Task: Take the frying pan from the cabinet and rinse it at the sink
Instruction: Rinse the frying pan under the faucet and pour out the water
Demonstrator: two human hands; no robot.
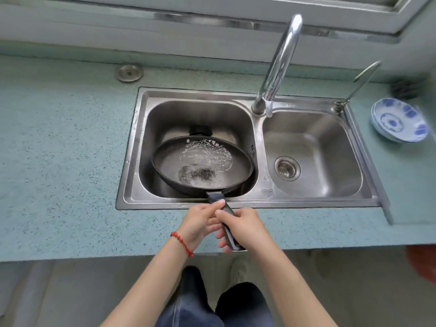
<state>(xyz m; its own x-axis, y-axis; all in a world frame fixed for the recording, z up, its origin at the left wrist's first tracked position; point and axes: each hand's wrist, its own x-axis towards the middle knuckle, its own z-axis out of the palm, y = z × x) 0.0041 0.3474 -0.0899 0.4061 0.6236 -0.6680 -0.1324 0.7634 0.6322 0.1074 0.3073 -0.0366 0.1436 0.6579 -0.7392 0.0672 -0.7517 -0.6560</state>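
Taking the sink as the landmark, the view runs like this. Well to its left, on the counter, a round metal cap sits near the back wall. In the sink's left basin the frying pan is held above the basin floor, its handle reaching out over the front rim toward the person. A shallow pool of water lies in the pan's far half and a patch of dark specks sits nearer the handle. Just in front of the sink, both hands are closed around the handle: the left hand, with a red bead bracelet at its wrist, grips nearer the pan, the right hand nearer the handle's end. The faucet rises from the divider, its spout curving toward the camera; no running stream is visible. The right basin is bare down to its drain. To the sink's right stand stacked blue-patterned bowls.

By my reading, fetching the pan is done and rinsing is underway. Swirling, tipping out the water and specks, and perhaps another rinse seem left.
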